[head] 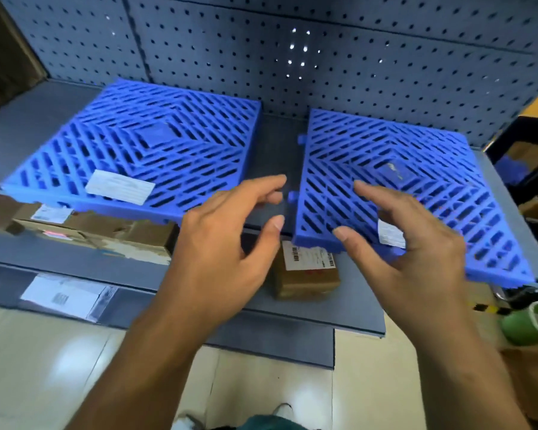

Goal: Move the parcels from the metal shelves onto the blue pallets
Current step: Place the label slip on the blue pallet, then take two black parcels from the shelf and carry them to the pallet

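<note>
Two blue slatted pallets lie side by side on the top metal shelf (28, 128), the left pallet (137, 150) and the right pallet (416, 187), with a gap between them. No parcel lies on either. My left hand (227, 243) hovers in front of the gap, fingers spread and holding nothing. My right hand (410, 243) hovers over the near left corner of the right pallet, fingers spread, also holding nothing. On the shelf below, a small brown parcel (308, 271) with a barcode label sits between my hands. Flattened brown parcels (106, 231) lie under the left pallet's front edge.
A white-labelled parcel (66, 296) lies on a lower shelf at the left. A perforated grey back panel (292, 41) closes the shelf behind. A green cup (531, 327) stands at the right above a cardboard box. Pale floor tiles (59, 367) and my shoe show below.
</note>
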Available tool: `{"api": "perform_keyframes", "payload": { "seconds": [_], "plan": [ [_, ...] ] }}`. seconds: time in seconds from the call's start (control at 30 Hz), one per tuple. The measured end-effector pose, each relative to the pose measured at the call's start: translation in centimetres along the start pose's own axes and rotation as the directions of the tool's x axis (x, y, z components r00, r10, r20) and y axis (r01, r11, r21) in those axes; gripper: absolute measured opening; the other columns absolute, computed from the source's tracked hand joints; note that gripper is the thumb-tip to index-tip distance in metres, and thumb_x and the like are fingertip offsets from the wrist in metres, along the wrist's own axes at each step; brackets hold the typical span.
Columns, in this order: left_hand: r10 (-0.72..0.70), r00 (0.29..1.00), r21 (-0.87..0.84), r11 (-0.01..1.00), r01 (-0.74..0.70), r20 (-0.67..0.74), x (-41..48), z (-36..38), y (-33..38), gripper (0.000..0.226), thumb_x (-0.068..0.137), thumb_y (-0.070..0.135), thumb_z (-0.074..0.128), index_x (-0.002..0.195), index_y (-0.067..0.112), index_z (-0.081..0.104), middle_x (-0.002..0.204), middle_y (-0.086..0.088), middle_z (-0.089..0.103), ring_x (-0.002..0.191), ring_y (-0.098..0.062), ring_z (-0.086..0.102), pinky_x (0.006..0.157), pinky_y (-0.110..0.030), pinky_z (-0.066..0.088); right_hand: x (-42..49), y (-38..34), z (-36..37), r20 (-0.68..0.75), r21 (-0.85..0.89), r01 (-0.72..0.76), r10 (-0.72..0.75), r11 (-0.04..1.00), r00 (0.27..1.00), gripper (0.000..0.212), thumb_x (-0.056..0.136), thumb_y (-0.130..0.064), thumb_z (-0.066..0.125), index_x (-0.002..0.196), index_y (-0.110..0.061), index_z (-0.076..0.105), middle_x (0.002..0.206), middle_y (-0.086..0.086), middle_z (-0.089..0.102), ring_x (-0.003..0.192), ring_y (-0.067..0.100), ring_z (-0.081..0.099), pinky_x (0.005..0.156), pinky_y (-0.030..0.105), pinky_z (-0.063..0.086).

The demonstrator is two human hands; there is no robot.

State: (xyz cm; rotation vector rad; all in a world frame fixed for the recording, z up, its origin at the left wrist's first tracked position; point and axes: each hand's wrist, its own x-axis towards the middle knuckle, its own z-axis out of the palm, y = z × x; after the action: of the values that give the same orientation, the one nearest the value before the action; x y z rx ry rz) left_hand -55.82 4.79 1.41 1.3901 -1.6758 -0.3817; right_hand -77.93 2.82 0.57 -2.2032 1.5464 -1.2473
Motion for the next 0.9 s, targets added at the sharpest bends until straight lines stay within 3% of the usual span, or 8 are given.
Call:
{"api": "perform_keyframes", "payload": {
  "seconds": [0.1, 0.27, 0.5, 0.63, 0.77, 0.9],
  "plan": [
    [-0.013, 0.998, 0.004, 1.0, 0.013, -0.061, -1.0, -3.3, -1.5, 0.033, 0.094, 0.027, 0.062, 0.127, 0.025, 0.065, 0.115, 0.016, 0.071, 0.111, -0.004, 0.065, 0.096, -0.027, 0.051, 0.4, -2.7, 2.6, 0.058, 0.084, 0.023, -0.028, 0.996, 0.998, 0.053, 0.089, -0.044, 0.072, 0.137, -0.021, 0.064, 0.13, -0.01, 0.068, 0.119, 0.002, 0.064, 0.103, 0.033, 0.053],
    [-0.054, 0.986, 0.013, 0.998, 0.057, -0.157, -2.9, -9.1, -5.0, 0.031, 0.093, 0.023, 0.063, 0.124, 0.021, 0.068, 0.115, 0.013, 0.072, 0.113, -0.004, 0.065, 0.1, -0.025, 0.049, 0.9, -8.0, 7.9, 0.144, 0.241, 0.076, -0.113, 0.968, 0.983, 0.058, 0.089, -0.039, 0.073, 0.143, -0.027, 0.055, 0.139, -0.013, 0.064, 0.13, 0.004, 0.059, 0.107, 0.04, 0.052],
    [-0.151, 0.944, 0.029, 0.986, 0.167, -0.295, -6.7, -17.8, -9.1, 0.03, 0.093, 0.026, 0.062, 0.122, 0.026, 0.068, 0.114, 0.019, 0.071, 0.111, 0.0, 0.064, 0.09, -0.01, 0.045, 1.4, -16.5, 15.1, 0.249, 0.364, 0.149, -0.25, 0.919, 0.936, 0.062, 0.086, -0.046, 0.074, 0.144, -0.036, 0.052, 0.138, -0.024, 0.062, 0.129, 0.001, 0.059, 0.109, 0.032, 0.048],
    [-0.212, 0.903, 0.06, 0.966, 0.251, -0.375, -9.7, -23.2, -11.5, 0.03, 0.096, 0.034, 0.058, 0.125, 0.034, 0.065, 0.118, 0.024, 0.068, 0.118, 0.002, 0.061, 0.1, -0.029, 0.047, 1.3, -21.8, 19.5, 0.293, 0.453, 0.193, -0.349, 0.871, 0.89, 0.062, 0.086, -0.04, 0.075, 0.144, -0.033, 0.054, 0.138, -0.022, 0.062, 0.131, 0.002, 0.057, 0.108, 0.04, 0.051],
    [-0.249, 0.857, 0.085, 0.944, 0.319, -0.45, -13.0, -28.1, -13.6, 0.034, 0.095, 0.043, 0.052, 0.125, 0.034, 0.064, 0.118, 0.024, 0.068, 0.117, 0.001, 0.06, 0.1, -0.025, 0.046, 0.3, -26.9, 23.5, 0.342, 0.558, 0.186, -0.428, 0.809, 0.836, 0.062, 0.086, -0.043, 0.074, 0.144, -0.034, 0.054, 0.139, -0.021, 0.062, 0.131, 0.004, 0.058, 0.109, 0.037, 0.049],
    [-0.28, 0.796, 0.114, 0.91, 0.398, -0.537, -16.9, -33.0, -15.1, 0.033, 0.095, 0.042, 0.051, 0.126, 0.038, 0.061, 0.121, 0.028, 0.066, 0.118, -0.003, 0.062, 0.098, -0.033, 0.051, -0.8, -31.9, 27.3, 0.382, 0.623, 0.186, -0.503, 0.759, 0.775, 0.063, 0.085, -0.041, 0.076, 0.142, -0.045, 0.051, 0.139, -0.023, 0.061, 0.13, 0.004, 0.059, 0.108, 0.038, 0.05]
  ]
}}
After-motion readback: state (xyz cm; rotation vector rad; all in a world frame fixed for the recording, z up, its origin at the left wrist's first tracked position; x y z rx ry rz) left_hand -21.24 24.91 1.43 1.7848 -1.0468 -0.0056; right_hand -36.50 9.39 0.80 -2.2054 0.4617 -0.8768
